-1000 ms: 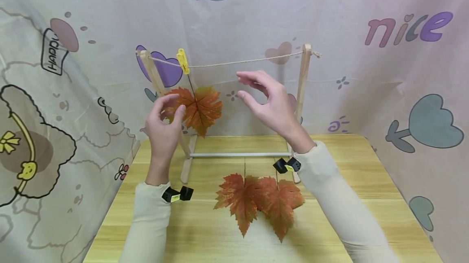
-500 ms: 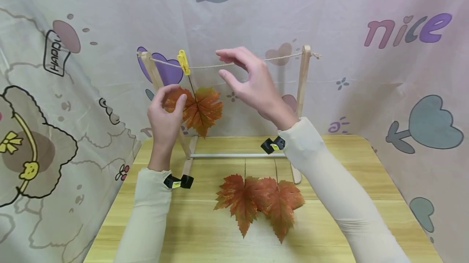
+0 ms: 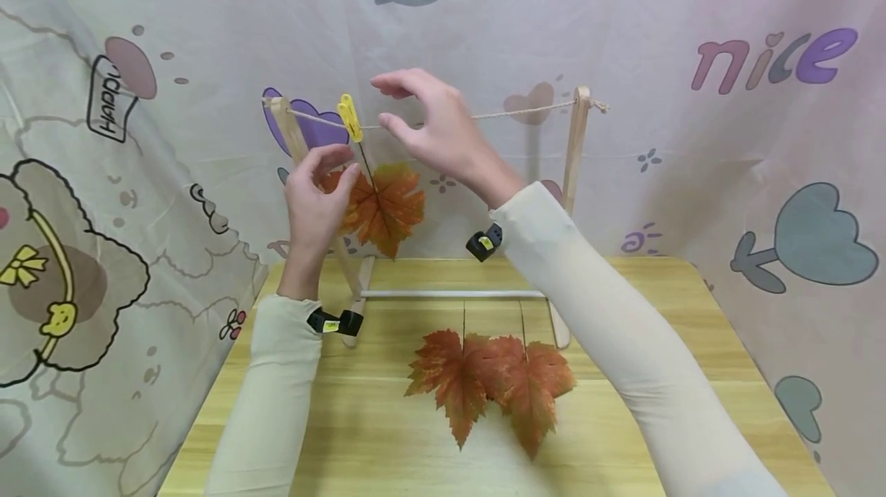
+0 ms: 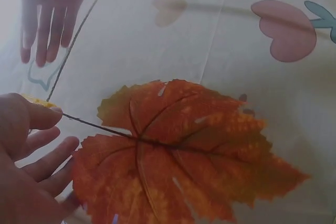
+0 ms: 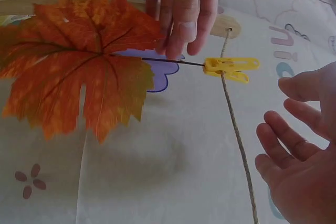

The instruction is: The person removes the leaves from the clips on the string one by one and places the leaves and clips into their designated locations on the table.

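Note:
A yellow clothespin (image 3: 350, 118) clips the dark stem of an orange maple leaf (image 3: 388, 212) to a twine line (image 3: 519, 111). In the right wrist view the clothespin (image 5: 226, 66) sits across the twine, its handle ends away from the leaf (image 5: 89, 61). My right hand (image 3: 443, 124) is just right of the clothespin, fingers bent loosely and apart from it. Below and left of the pin, my left hand (image 3: 318, 193) is near the leaf's stem with thumb and fingers parted. Neither hand holds anything. In the left wrist view, the left hand (image 4: 31, 156) partly covers the clothespin.
Two wooden posts (image 3: 576, 151) carry the twine, joined low down by a white rod (image 3: 450, 294). Two more maple leaves (image 3: 457, 381) lie overlapping on the wooden table (image 3: 360, 420), stems toward the rod. A printed cloth (image 3: 657, 135) hangs behind and at the sides.
My right hand has moved left and upward, toward the clothespin. The left hand has risen a little along the hanging leaf. The leaves on the table have stayed put.

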{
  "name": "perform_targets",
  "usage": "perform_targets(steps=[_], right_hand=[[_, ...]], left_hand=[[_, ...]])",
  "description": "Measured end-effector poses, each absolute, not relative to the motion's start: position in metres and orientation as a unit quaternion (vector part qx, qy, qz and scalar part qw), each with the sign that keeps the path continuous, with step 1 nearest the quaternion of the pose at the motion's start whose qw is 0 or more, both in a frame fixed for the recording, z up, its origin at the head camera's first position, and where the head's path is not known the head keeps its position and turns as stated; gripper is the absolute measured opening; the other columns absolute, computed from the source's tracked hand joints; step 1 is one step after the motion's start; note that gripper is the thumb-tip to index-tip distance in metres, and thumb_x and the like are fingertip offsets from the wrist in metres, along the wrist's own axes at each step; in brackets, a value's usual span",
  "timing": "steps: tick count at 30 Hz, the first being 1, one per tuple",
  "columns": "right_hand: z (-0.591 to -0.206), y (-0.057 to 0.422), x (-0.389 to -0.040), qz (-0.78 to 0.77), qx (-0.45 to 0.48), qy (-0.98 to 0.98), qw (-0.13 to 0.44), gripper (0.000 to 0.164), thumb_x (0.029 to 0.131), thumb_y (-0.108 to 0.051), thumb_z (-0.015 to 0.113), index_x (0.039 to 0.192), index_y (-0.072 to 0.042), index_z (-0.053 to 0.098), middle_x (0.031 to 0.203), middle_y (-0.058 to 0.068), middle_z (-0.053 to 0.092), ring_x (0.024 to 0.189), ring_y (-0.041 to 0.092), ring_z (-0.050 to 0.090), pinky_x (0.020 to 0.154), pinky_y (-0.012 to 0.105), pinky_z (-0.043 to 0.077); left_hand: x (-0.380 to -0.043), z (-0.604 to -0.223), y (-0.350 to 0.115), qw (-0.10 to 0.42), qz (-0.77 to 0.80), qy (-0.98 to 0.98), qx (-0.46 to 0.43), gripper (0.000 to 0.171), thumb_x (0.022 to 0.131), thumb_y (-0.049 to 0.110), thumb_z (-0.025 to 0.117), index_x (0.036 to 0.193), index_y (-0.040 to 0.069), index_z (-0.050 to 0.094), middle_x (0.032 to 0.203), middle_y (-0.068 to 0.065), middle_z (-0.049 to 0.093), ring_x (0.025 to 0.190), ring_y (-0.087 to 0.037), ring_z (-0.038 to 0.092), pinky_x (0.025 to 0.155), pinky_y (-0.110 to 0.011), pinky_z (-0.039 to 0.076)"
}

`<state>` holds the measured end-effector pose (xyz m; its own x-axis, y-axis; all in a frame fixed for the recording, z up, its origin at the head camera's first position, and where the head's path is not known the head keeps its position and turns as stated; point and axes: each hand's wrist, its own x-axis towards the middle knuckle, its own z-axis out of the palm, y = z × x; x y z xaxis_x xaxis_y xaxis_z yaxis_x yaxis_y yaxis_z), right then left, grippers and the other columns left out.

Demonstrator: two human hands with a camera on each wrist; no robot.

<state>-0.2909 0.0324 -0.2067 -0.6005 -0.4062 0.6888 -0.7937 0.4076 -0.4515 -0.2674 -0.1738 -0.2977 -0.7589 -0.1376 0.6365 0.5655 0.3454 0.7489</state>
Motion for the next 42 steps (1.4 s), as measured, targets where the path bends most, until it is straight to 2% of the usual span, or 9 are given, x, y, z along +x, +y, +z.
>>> perform_targets(steps=[5,8,14,21,28,35,42], right_hand=[[-0.197,0.017,-0.299,0.408,0.360,-0.821,0.175,0.040,0.099,-0.018,0.068,0.139,-0.011,0.062,0.136,0.000,0.064,0.120,0.008,0.060,0.103,0.015,0.039],[-0.195,0.010,-0.301,0.430,0.356,-0.820,0.129,0.041,0.100,-0.018,0.068,0.139,-0.012,0.062,0.136,-0.001,0.065,0.122,0.010,0.061,0.103,0.017,0.042],[-0.196,0.005,-0.306,0.476,0.353,-0.801,0.086,0.038,0.100,-0.016,0.067,0.138,-0.012,0.063,0.127,0.005,0.069,0.114,0.014,0.067,0.097,0.024,0.051],[-0.196,0.000,-0.310,0.507,0.334,-0.790,0.079,0.035,0.100,-0.016,0.068,0.134,-0.010,0.065,0.123,0.004,0.071,0.105,0.013,0.071,0.090,0.023,0.054],[-0.196,-0.003,-0.315,0.518,0.322,-0.790,0.063,0.035,0.099,-0.020,0.070,0.131,-0.009,0.067,0.123,0.004,0.072,0.105,0.010,0.070,0.090,0.022,0.053],[-0.199,-0.005,-0.319,0.544,0.331,-0.770,0.042,0.037,0.099,-0.019,0.070,0.131,-0.003,0.067,0.120,0.009,0.072,0.099,0.014,0.072,0.085,0.026,0.056],[-0.201,-0.003,-0.321,0.541,0.345,-0.764,0.062,0.027,0.098,-0.016,0.071,0.119,0.001,0.073,0.111,0.010,0.074,0.090,0.015,0.072,0.083,0.031,0.057]], left_hand=[[-0.272,-0.300,-0.172,0.308,-0.568,-0.750,-0.140,0.028,0.096,0.014,0.073,0.120,0.000,0.070,0.112,-0.014,0.073,0.098,-0.016,0.068,0.086,-0.025,0.053],[-0.273,-0.303,-0.170,0.301,-0.583,-0.739,-0.151,0.027,0.096,0.012,0.073,0.118,-0.002,0.070,0.107,-0.016,0.074,0.092,-0.014,0.068,0.082,-0.023,0.052],[-0.273,-0.306,-0.167,0.299,-0.600,-0.723,-0.170,0.022,0.093,0.003,0.073,0.113,-0.006,0.071,0.098,-0.023,0.073,0.084,-0.015,0.066,0.077,-0.021,0.051],[-0.271,-0.306,-0.169,0.292,-0.595,-0.727,-0.180,0.016,0.094,0.002,0.072,0.107,-0.008,0.073,0.098,-0.021,0.072,0.082,-0.016,0.064,0.077,-0.021,0.051],[-0.269,-0.307,-0.170,0.291,-0.592,-0.731,-0.173,0.015,0.095,-0.001,0.069,0.106,-0.010,0.072,0.099,-0.022,0.072,0.084,-0.014,0.065,0.081,-0.020,0.053],[-0.250,-0.294,-0.164,0.283,-0.592,-0.735,-0.171,0.016,0.094,-0.006,0.064,0.105,-0.017,0.067,0.095,-0.028,0.066,0.070,-0.013,0.057,0.062,-0.017,0.044],[-0.241,-0.288,-0.165,0.287,-0.581,-0.742,-0.174,0.016,0.094,-0.006,0.064,0.105,-0.017,0.066,0.096,-0.027,0.066,0.065,-0.010,0.051,0.057,-0.016,0.040]])
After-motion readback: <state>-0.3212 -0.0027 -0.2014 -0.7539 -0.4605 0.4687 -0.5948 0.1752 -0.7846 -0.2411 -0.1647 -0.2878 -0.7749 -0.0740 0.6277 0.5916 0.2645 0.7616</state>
